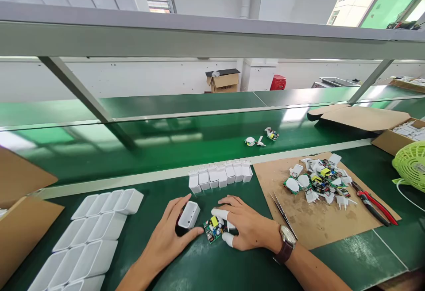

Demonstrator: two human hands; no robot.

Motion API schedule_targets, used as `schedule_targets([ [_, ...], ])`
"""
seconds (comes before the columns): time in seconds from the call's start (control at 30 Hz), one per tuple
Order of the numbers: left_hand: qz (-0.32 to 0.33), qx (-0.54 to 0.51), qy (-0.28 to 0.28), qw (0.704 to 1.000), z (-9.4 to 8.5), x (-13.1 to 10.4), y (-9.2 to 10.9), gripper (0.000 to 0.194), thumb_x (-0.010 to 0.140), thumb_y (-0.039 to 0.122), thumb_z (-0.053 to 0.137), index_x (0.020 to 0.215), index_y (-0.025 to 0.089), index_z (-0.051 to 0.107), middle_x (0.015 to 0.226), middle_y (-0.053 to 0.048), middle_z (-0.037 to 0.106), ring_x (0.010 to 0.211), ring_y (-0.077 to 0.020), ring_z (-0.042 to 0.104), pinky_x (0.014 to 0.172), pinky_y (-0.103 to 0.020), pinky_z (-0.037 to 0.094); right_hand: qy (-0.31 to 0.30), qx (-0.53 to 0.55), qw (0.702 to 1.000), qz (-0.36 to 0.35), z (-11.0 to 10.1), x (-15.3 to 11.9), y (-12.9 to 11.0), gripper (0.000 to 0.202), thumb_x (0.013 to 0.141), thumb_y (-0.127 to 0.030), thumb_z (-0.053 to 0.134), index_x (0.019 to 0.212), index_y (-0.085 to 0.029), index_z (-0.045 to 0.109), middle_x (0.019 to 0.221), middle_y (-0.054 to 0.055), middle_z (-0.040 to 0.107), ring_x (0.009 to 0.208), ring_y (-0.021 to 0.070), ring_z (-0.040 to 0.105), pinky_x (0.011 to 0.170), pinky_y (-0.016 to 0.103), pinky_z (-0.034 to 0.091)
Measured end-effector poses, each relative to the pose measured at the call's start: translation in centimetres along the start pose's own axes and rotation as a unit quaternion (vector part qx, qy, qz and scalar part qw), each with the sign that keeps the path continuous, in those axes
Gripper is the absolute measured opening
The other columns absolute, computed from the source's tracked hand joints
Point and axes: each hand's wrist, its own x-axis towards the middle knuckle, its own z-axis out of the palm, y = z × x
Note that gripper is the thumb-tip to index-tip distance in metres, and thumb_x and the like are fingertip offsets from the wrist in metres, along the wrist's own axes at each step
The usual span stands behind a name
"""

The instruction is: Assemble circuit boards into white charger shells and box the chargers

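My left hand (166, 232) curls around a small white plastic case (189, 214). Its thumb reaches right, close to the left edge of a green circuit board (214, 228). That board carries a yellow transformer and other parts, and a white piece at its right side lies partly behind fingers. My right hand (244, 223) has white finger cots on thumb and forefinger and closes on the board's right side. A watch is on the right wrist. Just beyond both hands stands a row of small white cases (221, 175).
Stacked white housings (89, 242) fill the left, beside a cardboard box (26, 229). On the right, a brown cardboard sheet (265, 171) bears tweezers (283, 213), piled boards with plugs (320, 178) and red-black pliers (373, 204). A green fan (411, 165) stands far right. An overhead shelf (212, 39) spans the bench.
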Motion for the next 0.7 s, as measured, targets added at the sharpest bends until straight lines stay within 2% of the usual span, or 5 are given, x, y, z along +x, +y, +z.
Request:
schedule_targets([
  [0.1, -0.011, -0.019, -0.064, 0.998, -0.6, 0.1, 0.2, 0.081, 0.077, 0.051, 0.082, 0.147, 0.030, 0.048, 0.129, -0.011, 0.067, 0.104, -0.0301, 0.072, 0.083, -0.041, 0.063, 0.028, -0.004, 0.999, -0.018, 0.1, 0.0, 0.3, 0.060, 0.084, -0.020, 0.064, 0.142, -0.017, 0.052, 0.117, 0.013, 0.066, 0.122, 0.0297, 0.055, 0.111, 0.053, 0.043],
  [0.2, -0.024, -0.037, -0.096, 0.994, -0.6, 0.0, 0.5, 0.061, 0.085, 0.046, 0.075, 0.140, 0.027, 0.054, 0.109, -0.007, 0.073, 0.088, -0.0246, 0.072, 0.078, -0.039, 0.062, 0.086, 0.022, 0.996, -0.021, 0.0, 0.3, 0.2, 0.066, 0.079, -0.015, 0.064, 0.143, -0.018, 0.049, 0.114, 0.012, 0.063, 0.110, 0.0280, 0.057, 0.095, 0.047, 0.054],
  [0.3, 0.028, -0.040, -0.050, 0.998, -0.1, -0.1, 0.6, 0.053, 0.088, 0.039, 0.074, 0.136, 0.027, 0.056, 0.121, -0.009, 0.069, 0.106, -0.0259, 0.069, 0.092, -0.042, 0.061, 0.171, 0.042, 0.984, -0.010, -0.7, 0.8, -0.5, 0.070, 0.080, -0.010, 0.061, 0.147, -0.021, 0.044, 0.119, 0.013, 0.060, 0.111, 0.0277, 0.057, 0.091, 0.046, 0.057],
  [0.43, 0.117, -0.032, 0.010, 0.993, 0.7, -0.3, 0.7, 0.059, 0.093, 0.030, 0.071, 0.147, 0.029, 0.048, 0.138, -0.012, 0.060, 0.128, -0.0270, 0.061, 0.107, -0.046, 0.055, 0.262, 0.043, 0.962, -0.059, -1.7, 1.4, -2.2, 0.068, 0.087, -0.007, 0.059, 0.151, -0.023, 0.039, 0.123, 0.013, 0.061, 0.114, 0.0268, 0.059, 0.095, 0.048, 0.058],
  [0.7, 0.186, -0.039, 0.043, 0.981, 1.5, -0.4, 1.3, 0.058, 0.096, 0.020, 0.066, 0.149, 0.027, 0.044, 0.137, -0.013, 0.062, 0.128, -0.0268, 0.061, 0.108, -0.048, 0.055, 0.182, -0.080, 0.976, -0.089, -1.0, 1.1, -3.7, 0.066, 0.088, -0.005, 0.052, 0.152, -0.015, 0.039, 0.130, 0.017, 0.063, 0.122, 0.0319, 0.057, 0.102, 0.054, 0.057],
])
